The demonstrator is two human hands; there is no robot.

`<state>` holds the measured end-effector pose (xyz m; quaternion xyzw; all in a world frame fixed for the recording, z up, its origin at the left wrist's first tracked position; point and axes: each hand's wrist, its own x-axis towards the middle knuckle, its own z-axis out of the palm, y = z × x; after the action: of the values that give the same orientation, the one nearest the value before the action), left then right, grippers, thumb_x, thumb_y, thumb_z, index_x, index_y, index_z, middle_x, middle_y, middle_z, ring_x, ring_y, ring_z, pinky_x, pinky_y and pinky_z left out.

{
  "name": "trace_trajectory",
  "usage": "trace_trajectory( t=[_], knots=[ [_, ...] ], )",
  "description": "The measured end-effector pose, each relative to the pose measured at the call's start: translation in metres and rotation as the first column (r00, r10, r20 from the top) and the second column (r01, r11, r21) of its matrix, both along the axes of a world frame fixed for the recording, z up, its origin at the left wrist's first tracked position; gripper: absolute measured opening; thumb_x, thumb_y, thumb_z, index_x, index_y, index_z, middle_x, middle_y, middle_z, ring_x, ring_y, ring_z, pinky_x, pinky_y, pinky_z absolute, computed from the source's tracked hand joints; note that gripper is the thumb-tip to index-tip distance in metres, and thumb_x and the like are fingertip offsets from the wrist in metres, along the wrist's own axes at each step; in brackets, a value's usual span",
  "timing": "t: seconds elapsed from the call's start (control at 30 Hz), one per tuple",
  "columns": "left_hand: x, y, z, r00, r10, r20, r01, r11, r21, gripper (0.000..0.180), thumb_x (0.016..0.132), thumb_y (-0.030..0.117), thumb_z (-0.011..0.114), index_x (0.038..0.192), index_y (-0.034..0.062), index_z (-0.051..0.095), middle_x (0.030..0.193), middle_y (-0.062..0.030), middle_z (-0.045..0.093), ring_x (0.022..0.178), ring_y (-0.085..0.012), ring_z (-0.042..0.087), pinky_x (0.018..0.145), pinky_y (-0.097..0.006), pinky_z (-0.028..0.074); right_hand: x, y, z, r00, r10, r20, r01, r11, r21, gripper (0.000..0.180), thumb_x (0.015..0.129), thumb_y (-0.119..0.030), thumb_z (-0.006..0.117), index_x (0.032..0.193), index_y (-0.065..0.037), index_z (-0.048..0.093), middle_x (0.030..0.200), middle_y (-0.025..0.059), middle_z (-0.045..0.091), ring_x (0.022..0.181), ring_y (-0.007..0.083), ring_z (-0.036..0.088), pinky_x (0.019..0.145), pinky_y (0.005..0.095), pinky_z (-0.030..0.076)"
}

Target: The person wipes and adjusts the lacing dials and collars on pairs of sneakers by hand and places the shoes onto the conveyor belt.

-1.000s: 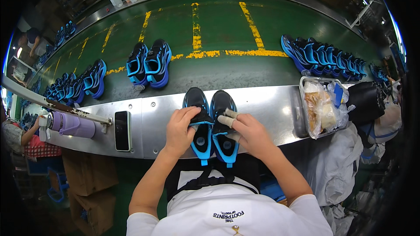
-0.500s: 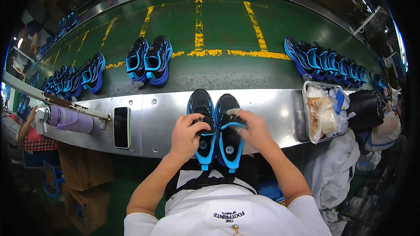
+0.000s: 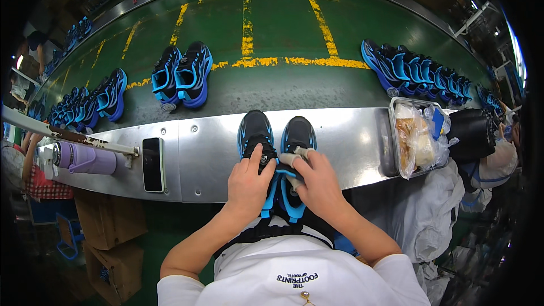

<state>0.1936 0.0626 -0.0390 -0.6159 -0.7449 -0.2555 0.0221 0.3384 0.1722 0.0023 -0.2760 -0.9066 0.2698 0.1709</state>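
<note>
A pair of black and blue sports shoes stands side by side on the metal ledge in front of me, toes pointing away. My left hand rests on the left shoe, fingers over its laces. My right hand covers the rear of the right shoe and presses a pale cloth onto its tongue.
A green conveyor belt beyond the ledge carries another shoe pair, a shoe row at right and more at left. On the ledge lie a black phone, a purple bottle and a tray of bags.
The shoe pair on the belt and the row at right drifted rightward. My hands shifted on the shoes; the right one now holds the cloth against the right shoe's tongue.
</note>
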Motion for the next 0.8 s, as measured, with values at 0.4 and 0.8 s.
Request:
trace_trajectory(
  t=[0.4, 0.8],
  knots=[
    [0.006, -0.007, 0.001, 0.989, 0.027, 0.144, -0.021, 0.999, -0.044, 0.058, 0.062, -0.008, 0.061, 0.115, 0.0149, 0.066, 0.141, -0.0149, 0.048, 0.087, -0.0284, 0.054, 0.078, -0.038, 0.040, 0.038, 0.015, -0.007, 0.985, 0.171, -0.021, -0.171, 0.985, -0.018, 0.051, 0.063, 0.009, 0.067, 0.109, -0.015, 0.069, 0.121, 0.0175, 0.056, 0.103, 0.0350, 0.058, 0.086, 0.0400, 0.051],
    [0.013, -0.003, 0.024, 0.978, -0.025, 0.209, 0.062, 0.983, -0.172, 0.063, 0.073, 0.011, 0.061, 0.136, 0.0108, 0.053, 0.151, -0.0211, 0.030, 0.101, -0.0334, 0.049, 0.088, -0.042, 0.034, 0.029, -0.002, -0.027, 0.980, 0.172, 0.101, -0.196, 0.928, 0.318, 0.037, 0.071, -0.004, 0.069, 0.108, -0.005, 0.063, 0.127, 0.0267, 0.049, 0.102, 0.0385, 0.056, 0.084, 0.0423, 0.051]
  ],
)
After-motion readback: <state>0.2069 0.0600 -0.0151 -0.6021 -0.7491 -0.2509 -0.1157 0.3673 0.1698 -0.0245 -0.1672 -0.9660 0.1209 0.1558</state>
